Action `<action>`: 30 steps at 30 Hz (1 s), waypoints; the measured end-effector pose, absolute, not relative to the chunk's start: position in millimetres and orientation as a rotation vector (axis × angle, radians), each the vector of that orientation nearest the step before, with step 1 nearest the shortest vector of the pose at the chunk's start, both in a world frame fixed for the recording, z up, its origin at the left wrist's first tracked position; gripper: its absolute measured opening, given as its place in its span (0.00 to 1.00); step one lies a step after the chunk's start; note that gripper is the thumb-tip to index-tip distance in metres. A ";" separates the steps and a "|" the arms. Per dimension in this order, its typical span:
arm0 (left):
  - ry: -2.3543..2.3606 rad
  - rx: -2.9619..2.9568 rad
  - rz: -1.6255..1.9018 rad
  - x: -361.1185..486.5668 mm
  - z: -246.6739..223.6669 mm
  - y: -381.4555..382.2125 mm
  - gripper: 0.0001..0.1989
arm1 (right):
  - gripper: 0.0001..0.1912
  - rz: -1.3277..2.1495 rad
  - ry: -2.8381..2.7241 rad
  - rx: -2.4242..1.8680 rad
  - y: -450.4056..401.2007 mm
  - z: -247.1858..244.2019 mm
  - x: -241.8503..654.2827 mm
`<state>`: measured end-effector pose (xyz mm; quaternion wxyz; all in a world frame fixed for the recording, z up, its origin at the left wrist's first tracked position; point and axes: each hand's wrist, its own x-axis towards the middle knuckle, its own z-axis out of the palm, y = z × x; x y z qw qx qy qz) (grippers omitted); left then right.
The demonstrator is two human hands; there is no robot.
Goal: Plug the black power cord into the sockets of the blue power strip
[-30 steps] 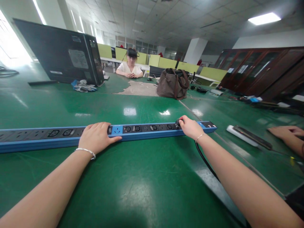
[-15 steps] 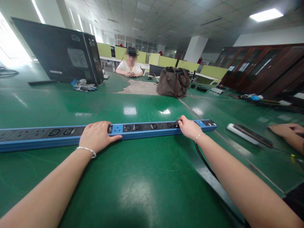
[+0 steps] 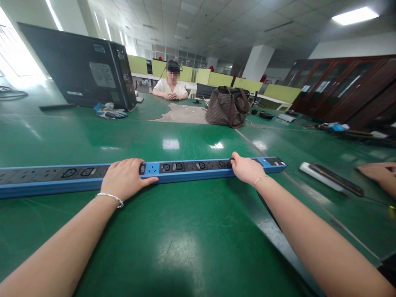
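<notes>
A long blue power strip (image 3: 188, 175) with rows of black sockets lies across the green table, running off the left edge of the view. My left hand (image 3: 123, 180) grips it from above left of the blue socket, its thumb along the near side. Close to the strip's right end, my right hand (image 3: 248, 169) pinches a black plug (image 3: 230, 163) at one of the sockets. How deep the plug sits is hidden by the fingers. From under my right wrist a black cable (image 3: 269, 209) trails toward the lower right, partly behind my forearm.
A white-and-black power strip (image 3: 332, 179) lies to the right, near another person's hand (image 3: 379, 172). Farther back are a black computer case (image 3: 74, 68), gloves (image 3: 110, 110) and a brown bag (image 3: 228, 107). Another person (image 3: 170, 84) sits across the table.
The view has shifted slightly. My right hand still holds the plug at the same part of the strip, and the cable shows less beside my forearm. My left hand stays on the strip.
</notes>
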<state>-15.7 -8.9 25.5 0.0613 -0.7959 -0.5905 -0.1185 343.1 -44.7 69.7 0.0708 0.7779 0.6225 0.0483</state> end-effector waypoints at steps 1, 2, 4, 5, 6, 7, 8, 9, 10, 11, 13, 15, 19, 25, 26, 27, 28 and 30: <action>-1.790 -2.404 -0.363 -15.8 25.4 -8.8 0.37 | 0.19 0.139 1.880 2.338 -44.8 69.3 342.6; -1.792 -2.403 -0.366 -15.9 25.4 -8.7 0.37 | 0.19 0.141 1.881 2.341 -45.0 68.8 342.2; -1.792 -2.409 -0.377 -16.0 25.4 -8.7 0.37 | 0.20 0.164 1.866 2.364 -45.8 67.3 341.1; -1.790 -2.416 -0.383 -16.0 25.4 -8.7 0.37 | 0.20 0.175 1.853 2.381 -46.2 66.7 340.7; -1.787 -2.422 -0.388 -16.0 25.5 -8.8 0.37 | 0.20 0.179 1.843 2.395 -46.4 66.3 340.4; -1.784 -2.425 -0.390 -16.0 25.5 -8.8 0.37 | 0.20 0.175 1.838 2.406 -46.5 66.4 340.3; -1.782 -2.423 -0.389 -15.9 25.6 -8.8 0.37 | 0.20 0.162 1.841 2.410 -46.3 66.9 340.5; -1.782 -2.417 -0.383 -15.8 25.7 -8.9 0.37 | 0.20 0.143 1.847 2.409 -46.0 67.8 340.8; -1.782 -2.410 -0.374 -15.8 25.8 -8.9 0.37 | 0.20 0.120 1.854 2.405 -45.6 68.8 341.2; -1.783 -2.404 -0.362 -15.7 25.9 -8.9 0.37 | 0.20 0.101 1.861 2.400 -45.2 69.9 341.4; -1.782 -2.405 -0.343 -15.6 26.2 -9.0 0.37 | 0.19 0.069 1.860 2.404 -45.1 71.1 340.9; -1.781 -2.409 -0.334 -15.5 26.4 -9.3 0.37 | 0.20 0.059 1.834 2.446 -46.3 70.2 338.9; -1.780 -2.395 -0.338 -15.3 26.6 -9.5 0.37 | 0.21 0.090 1.777 2.575 -49.7 64.5 334.5; -1.773 -2.417 -0.352 -15.7 26.4 -8.8 0.37 | 0.20 0.024 1.783 2.664 -47.1 60.1 337.9; -1.772 -2.418 -0.358 -15.9 26.3 -8.7 0.37 | 0.20 0.008 1.789 2.683 -46.5 59.6 338.5; -1.770 -2.418 -0.364 -16.0 26.2 -8.7 0.37 | 0.20 -0.006 1.794 2.703 -46.2 58.9 338.6; -1.769 -2.416 -0.370 -16.2 26.0 -8.8 0.37 | 0.20 -0.015 1.789 2.725 -46.2 58.1 338.3; -1.761 -2.415 -0.374 -16.3 25.7 -9.2 0.37 | 0.22 0.019 1.751 2.768 -47.4 56.1 336.2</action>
